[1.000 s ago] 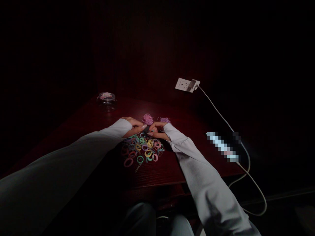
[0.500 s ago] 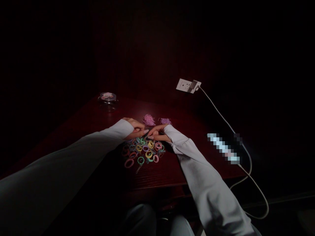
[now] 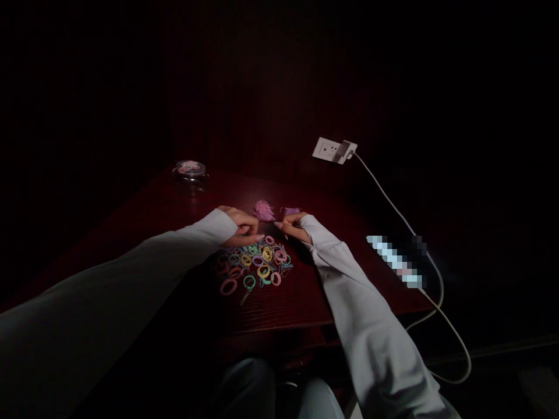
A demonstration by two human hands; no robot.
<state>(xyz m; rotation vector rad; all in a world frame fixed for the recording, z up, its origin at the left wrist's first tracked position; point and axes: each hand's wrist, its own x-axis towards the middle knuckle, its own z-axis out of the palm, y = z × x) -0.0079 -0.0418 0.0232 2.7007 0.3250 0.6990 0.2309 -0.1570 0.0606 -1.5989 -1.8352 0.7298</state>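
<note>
A heap of colourful hair ties (image 3: 263,271), in pink, yellow, green and grey, lies on the dark red table. My left hand (image 3: 242,226) is at the heap's far left edge, with fingers curled and the thumb pointing right over the ties. Whatever it grips is hidden. Beyond the heap, my right hand (image 3: 293,227) has thumb and forefinger together in a pinch; anything between them is too small to make out. Just behind it is a small purple pile (image 3: 290,210) of thin bands, partly covered by the hand. A larger pink pile (image 3: 263,210) of thin bands sits between and beyond both hands.
A clear round jar (image 3: 191,174) with a patterned lid stands at the far left of the table (image 3: 279,317). A wall socket (image 3: 327,150) holds a white charger, whose cable (image 3: 384,195) runs down the right side. A blurred-out lit device (image 3: 395,262) lies at the table's right.
My right hand has moved right and slightly away from me, parting from my left hand and now covering part of the purple pile. My left hand has stayed nearly in place.
</note>
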